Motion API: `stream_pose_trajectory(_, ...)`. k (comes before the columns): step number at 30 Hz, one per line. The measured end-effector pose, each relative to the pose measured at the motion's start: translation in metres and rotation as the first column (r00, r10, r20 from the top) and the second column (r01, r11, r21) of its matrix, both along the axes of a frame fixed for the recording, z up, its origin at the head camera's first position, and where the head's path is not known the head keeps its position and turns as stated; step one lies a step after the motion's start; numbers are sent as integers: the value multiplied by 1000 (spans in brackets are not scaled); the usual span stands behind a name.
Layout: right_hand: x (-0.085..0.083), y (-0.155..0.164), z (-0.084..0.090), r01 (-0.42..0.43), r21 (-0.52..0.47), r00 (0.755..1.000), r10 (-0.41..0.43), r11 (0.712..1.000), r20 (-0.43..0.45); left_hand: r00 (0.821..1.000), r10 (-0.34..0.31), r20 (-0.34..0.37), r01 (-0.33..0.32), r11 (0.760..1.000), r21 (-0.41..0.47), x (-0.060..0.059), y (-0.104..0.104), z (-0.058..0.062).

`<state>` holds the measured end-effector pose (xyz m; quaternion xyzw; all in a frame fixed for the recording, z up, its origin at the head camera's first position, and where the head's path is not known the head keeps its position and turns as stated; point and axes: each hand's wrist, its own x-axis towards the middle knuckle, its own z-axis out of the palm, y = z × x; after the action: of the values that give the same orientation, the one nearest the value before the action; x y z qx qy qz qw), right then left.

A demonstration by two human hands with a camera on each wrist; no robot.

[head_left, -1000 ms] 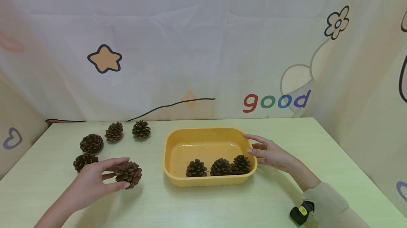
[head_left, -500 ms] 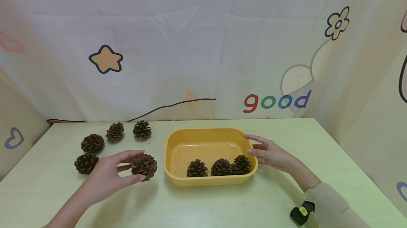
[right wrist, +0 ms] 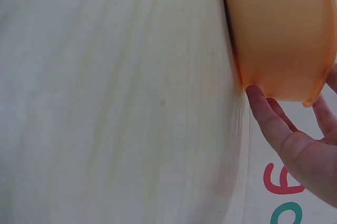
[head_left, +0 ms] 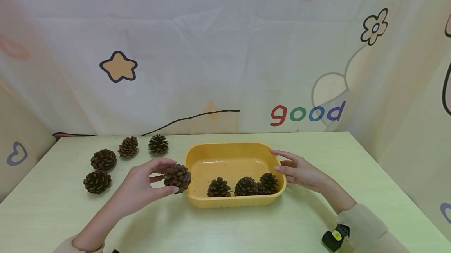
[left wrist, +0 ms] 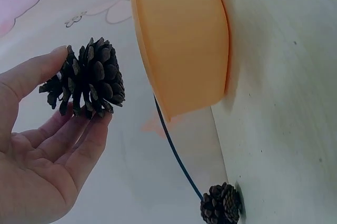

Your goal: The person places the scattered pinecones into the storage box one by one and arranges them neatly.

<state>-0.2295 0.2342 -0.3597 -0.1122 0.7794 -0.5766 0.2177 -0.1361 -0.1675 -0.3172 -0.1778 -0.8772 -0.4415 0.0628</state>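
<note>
My left hand (head_left: 145, 182) holds a brown pine cone (head_left: 177, 178) between thumb and fingers, raised above the table. In the head view the cone overlaps the left edge of a yellow plastic basin (head_left: 230, 202). Three pine cones stand inside the basin along its near side, among them one cone (head_left: 219, 187) towards the left. At the basin's right end, my right hand (head_left: 302, 172) touches the rim with extended fingers. The right wrist view has those fingers (right wrist: 268, 116) against the outer wall. The left wrist view shows the held pine cone (left wrist: 89, 79) beside the basin (left wrist: 181, 40).
Several more pine cones lie at the table's back left, including a near one (head_left: 97, 181) and one by the back edge (head_left: 158, 143). A printed curtain (head_left: 197, 57) hangs behind the table (head_left: 218, 229). A black device (head_left: 334, 237) sits at my right wrist.
My left hand has carried the pine cone rightward and slightly up, from the left of the table to the basin's left edge. The right hand stays at the basin.
</note>
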Motion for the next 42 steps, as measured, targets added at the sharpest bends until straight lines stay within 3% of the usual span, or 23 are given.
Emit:
stream_pose_trajectory(14,0,0,0,10,-1,1000,-10,1000,5,1000,-20,13,20,999,25,-18,26,-9)
stream_pose_trajectory(24,1,0,0,-2,-2,1000,2,1000,1,999,-31,-21,31,999,7,-28,41,-17)
stream_pose_trajectory(33,0,0,-1,-2,-10,1000,2,1000,5,1000,9,-8,-10,992,-122,-30,46,-24)
stream_pose_trajectory(42,0,2,0,-13,-42,1000,14,999,13,999,10,-32,-20,942,-335,-34,53,-25)
